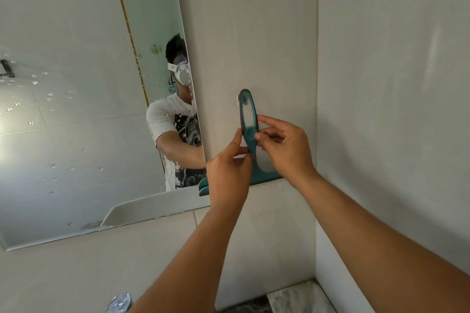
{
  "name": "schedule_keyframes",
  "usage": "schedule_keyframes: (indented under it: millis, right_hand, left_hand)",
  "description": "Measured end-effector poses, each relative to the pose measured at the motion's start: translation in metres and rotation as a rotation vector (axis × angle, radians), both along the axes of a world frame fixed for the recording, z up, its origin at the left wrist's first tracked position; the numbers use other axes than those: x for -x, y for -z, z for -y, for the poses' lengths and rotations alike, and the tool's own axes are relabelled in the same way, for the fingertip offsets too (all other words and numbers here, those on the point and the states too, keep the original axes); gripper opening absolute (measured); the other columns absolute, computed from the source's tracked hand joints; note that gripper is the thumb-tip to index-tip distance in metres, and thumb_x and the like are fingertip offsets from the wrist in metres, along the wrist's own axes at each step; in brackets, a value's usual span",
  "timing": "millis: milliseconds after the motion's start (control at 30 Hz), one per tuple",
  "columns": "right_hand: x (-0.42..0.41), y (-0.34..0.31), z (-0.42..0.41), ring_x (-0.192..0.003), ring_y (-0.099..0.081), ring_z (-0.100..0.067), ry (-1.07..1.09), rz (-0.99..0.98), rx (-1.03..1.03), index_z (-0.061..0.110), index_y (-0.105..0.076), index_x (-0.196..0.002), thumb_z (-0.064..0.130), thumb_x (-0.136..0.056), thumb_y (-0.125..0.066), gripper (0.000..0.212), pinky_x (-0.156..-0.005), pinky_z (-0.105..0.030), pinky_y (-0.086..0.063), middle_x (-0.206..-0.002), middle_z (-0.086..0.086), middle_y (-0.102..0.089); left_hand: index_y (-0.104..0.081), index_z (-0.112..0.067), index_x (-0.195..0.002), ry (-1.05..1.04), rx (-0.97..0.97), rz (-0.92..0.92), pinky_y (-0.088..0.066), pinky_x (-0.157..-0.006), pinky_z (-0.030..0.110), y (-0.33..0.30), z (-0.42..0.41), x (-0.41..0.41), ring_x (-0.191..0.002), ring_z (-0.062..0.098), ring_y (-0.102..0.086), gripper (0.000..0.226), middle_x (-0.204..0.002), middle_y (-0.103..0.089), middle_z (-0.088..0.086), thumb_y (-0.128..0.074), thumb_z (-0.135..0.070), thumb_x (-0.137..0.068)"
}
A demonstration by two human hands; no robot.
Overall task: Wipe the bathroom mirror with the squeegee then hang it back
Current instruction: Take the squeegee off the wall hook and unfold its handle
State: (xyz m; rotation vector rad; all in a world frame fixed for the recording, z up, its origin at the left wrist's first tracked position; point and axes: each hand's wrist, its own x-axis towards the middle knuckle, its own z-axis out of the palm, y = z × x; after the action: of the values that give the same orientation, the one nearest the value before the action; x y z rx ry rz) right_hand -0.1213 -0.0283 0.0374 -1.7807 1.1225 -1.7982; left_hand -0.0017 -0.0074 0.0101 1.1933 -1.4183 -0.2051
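Observation:
A teal squeegee (250, 138) hangs flat against the beige tiled wall, the loop of its handle over a small white hook (239, 100) and its blade at the bottom. My left hand (229, 175) pinches the handle from the left. My right hand (284, 146) pinches it from the right, fingers curled on the stem. The left hand hides part of the blade. The mirror (84, 114) fills the left side, spotted with water drops, and reflects a person in a white printed T-shirt.
A wall corner (316, 109) runs vertically just right of the squeegee. A chrome tap top (119, 303) shows at the bottom edge, and a marbled counter (292, 297) lies at the lower right. The mirror reflects a white basin rim and a glass panel.

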Motion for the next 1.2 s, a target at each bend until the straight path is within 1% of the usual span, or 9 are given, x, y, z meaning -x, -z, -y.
schedule_keyframes:
  millis: [133,300,500,700,767,833,967,1067,1200]
  right_hand:
    - [0.000,0.003,-0.018,-0.088,-0.071,-0.012,-0.017,0.000,-0.008,0.025,-0.065,-0.127,0.020,-0.088,-0.069,0.039,-0.088,-0.040,-0.059,-0.095,0.004,-0.076]
    - [-0.004,0.026,-0.051,-0.088,-0.072,-0.011,-0.050,0.009,-0.074,0.026,-0.065,-0.126,0.020,-0.088,-0.070,0.039,-0.085,-0.035,-0.060,-0.094,0.007,-0.076]
    - [-0.025,0.062,-0.101,-0.086,-0.071,-0.005,-0.112,-0.002,-0.155,0.026,-0.065,-0.126,0.021,-0.088,-0.070,0.039,-0.082,-0.028,-0.060,-0.092,0.009,-0.076]
    - [-0.066,0.080,-0.147,-0.085,-0.072,-0.011,-0.163,0.015,-0.200,0.028,-0.065,-0.124,0.020,-0.086,-0.072,0.039,-0.083,-0.038,-0.061,-0.091,0.007,-0.076]
    - [-0.084,0.083,-0.161,-0.087,-0.072,-0.013,-0.194,0.001,-0.204,0.026,-0.064,-0.125,0.020,-0.086,-0.072,0.040,-0.084,-0.039,-0.060,-0.093,0.005,-0.076]
    - [-0.102,0.084,-0.173,-0.088,-0.070,-0.011,-0.207,-0.050,-0.193,0.026,-0.062,-0.127,0.021,-0.086,-0.072,0.043,-0.085,-0.033,-0.060,-0.097,0.006,-0.075]
    - [-0.133,0.082,-0.192,-0.084,-0.064,-0.006,-0.177,-0.237,-0.108,0.028,-0.058,-0.132,0.022,-0.083,-0.075,0.052,-0.073,-0.009,-0.052,-0.105,0.008,-0.067]
    - [-0.153,0.079,-0.201,-0.084,-0.055,-0.006,-0.144,-0.418,0.010,0.029,-0.054,-0.135,0.024,-0.083,-0.076,0.057,-0.076,-0.010,-0.048,-0.112,0.008,-0.056]
    - [-0.181,0.069,-0.206,-0.104,-0.046,-0.011,-0.043,-0.705,0.202,0.032,-0.056,-0.136,0.034,-0.077,-0.080,0.064,-0.091,-0.025,-0.043,-0.118,0.001,-0.053]
  left_hand:
    - [-0.048,-0.037,-0.140,0.073,-0.013,-0.030,-0.051,-0.062,0.007,0.000,-0.017,-0.004,-0.073,-0.005,-0.067,0.058,-0.084,-0.066,-0.030,-0.064,-0.009,-0.091]
    - [-0.049,-0.040,-0.137,0.187,-0.089,-0.135,-0.054,-0.060,0.015,0.022,-0.056,-0.013,-0.076,0.009,-0.069,0.058,-0.089,-0.071,-0.014,-0.062,-0.006,-0.092]
    - [-0.050,-0.039,-0.135,0.233,-0.155,-0.186,-0.056,-0.059,0.020,0.055,-0.113,-0.038,-0.077,0.016,-0.069,0.055,-0.093,-0.071,-0.001,-0.063,-0.006,-0.092]
    - [-0.052,-0.037,-0.136,0.240,-0.242,-0.195,-0.061,-0.063,0.033,0.070,-0.163,-0.086,-0.075,0.019,-0.069,0.056,-0.090,-0.070,-0.003,-0.063,-0.006,-0.091]
    - [-0.053,-0.035,-0.137,0.246,-0.278,-0.200,-0.058,-0.061,0.030,0.071,-0.176,-0.109,-0.072,0.018,-0.068,0.056,-0.090,-0.071,-0.002,-0.064,-0.006,-0.090]
    - [-0.054,-0.033,-0.138,0.228,-0.300,-0.172,-0.054,-0.060,0.024,0.071,-0.187,-0.134,-0.072,0.014,-0.066,0.056,-0.090,-0.071,-0.001,-0.064,-0.005,-0.090]
    - [-0.057,-0.036,-0.135,0.181,-0.352,-0.082,-0.059,-0.063,0.032,0.064,-0.208,-0.186,-0.074,0.020,-0.066,0.055,-0.088,-0.072,-0.002,-0.065,-0.007,-0.089]
    - [-0.060,-0.034,-0.133,0.157,-0.391,0.009,-0.058,-0.063,0.023,0.059,-0.224,-0.223,-0.072,0.016,-0.066,0.052,-0.088,-0.072,-0.002,-0.066,-0.008,-0.088]
    - [-0.065,-0.039,-0.122,0.154,-0.446,0.189,-0.056,-0.061,0.017,0.048,-0.241,-0.266,-0.074,0.012,-0.065,0.044,-0.082,-0.071,-0.015,-0.069,-0.013,-0.088]
